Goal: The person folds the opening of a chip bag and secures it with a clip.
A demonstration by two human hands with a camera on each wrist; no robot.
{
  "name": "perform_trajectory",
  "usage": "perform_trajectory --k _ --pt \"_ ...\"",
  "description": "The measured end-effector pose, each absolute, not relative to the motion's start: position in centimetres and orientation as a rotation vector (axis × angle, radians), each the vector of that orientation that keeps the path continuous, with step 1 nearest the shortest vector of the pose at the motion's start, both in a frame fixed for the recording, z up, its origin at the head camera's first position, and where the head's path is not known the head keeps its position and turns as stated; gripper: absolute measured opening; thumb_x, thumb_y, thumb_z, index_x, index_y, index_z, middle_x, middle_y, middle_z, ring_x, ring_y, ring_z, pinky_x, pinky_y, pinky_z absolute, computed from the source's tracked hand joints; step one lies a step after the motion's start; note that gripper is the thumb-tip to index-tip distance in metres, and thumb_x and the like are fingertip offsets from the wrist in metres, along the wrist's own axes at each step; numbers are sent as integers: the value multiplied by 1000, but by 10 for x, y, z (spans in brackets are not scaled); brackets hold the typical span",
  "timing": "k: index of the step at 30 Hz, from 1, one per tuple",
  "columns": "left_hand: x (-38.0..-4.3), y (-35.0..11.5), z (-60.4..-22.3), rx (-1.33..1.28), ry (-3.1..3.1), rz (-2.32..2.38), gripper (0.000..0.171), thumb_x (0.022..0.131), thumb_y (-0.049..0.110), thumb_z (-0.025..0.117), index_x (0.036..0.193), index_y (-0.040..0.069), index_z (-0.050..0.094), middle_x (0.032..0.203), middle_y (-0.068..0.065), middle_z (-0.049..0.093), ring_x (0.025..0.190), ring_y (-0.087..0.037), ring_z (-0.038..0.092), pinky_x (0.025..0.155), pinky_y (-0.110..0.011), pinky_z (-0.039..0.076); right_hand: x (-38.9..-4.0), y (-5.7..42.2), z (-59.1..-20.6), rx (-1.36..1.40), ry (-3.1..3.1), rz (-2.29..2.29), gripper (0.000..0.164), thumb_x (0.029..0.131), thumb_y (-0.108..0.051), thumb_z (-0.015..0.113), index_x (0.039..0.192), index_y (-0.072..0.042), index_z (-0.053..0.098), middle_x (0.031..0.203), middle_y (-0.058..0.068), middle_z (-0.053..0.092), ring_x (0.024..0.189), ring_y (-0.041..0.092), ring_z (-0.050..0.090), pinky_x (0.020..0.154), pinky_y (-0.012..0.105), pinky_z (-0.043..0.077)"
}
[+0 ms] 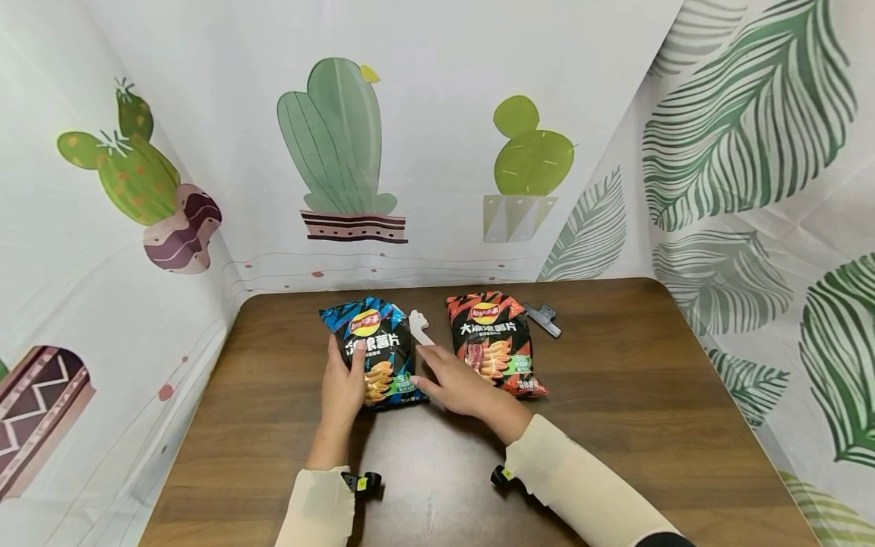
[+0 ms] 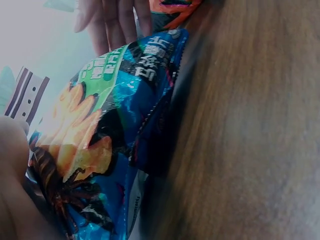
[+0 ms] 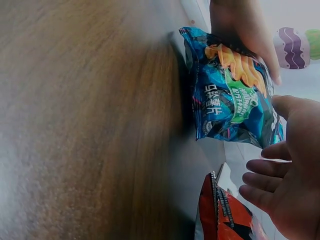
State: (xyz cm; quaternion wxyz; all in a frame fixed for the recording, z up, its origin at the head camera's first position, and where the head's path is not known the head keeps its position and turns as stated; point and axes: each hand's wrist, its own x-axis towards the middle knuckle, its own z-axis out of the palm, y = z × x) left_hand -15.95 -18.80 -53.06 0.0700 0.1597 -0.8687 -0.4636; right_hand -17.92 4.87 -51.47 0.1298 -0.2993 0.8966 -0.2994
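A blue Lay's bag of chips (image 1: 377,349) lies face up on the table, its front bulging in the left wrist view. My left hand (image 1: 344,380) holds its left side, thumb over the printed front and fingers along the edge. Across from it, my right hand (image 1: 459,384) is at the bag's right edge with the thumb against it. The fingers (image 3: 265,182) of that hand are spread and loosely bent around no object. Just beyond the right fingertips lies a white clip (image 1: 418,328), partly covered by the blue bag.
A red Lay's bag of chips (image 1: 494,346) lies right of the blue one, close to my right hand. Beside its upper right corner is a grey clip (image 1: 544,320). The wooden table (image 1: 615,380) ends at a cloth backdrop (image 1: 444,152) printed with cacti and leaves.
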Motion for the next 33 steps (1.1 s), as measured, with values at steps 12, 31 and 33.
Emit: perform_trajectory --k 12,31,33 --pt "-160 -187 -531 478 -2606 -1492 83 100 70 34 164 23 10 162 -22 33 148 -43 34 120 -61 26 -178 46 -514 -779 2588 -882 77 105 -55 42 162 -9 20 164 20 30 151 37 32 121 52 31" --pt "-158 -184 -531 328 -2413 -1733 73 103 55 46 161 18 22 151 -17 47 134 -31 48 117 -53 34 -177 48 -518 -666 2488 -1075 78 105 -56 42 163 -11 16 166 16 26 153 34 28 123 54 27" --pt "-158 -183 -531 324 -2381 -1767 72 103 53 49 160 15 26 150 -17 48 133 -31 49 116 -52 35 -176 48 -517 -652 2480 -1104 79 105 -55 43 163 -11 15 166 15 27 153 33 28 123 54 27"
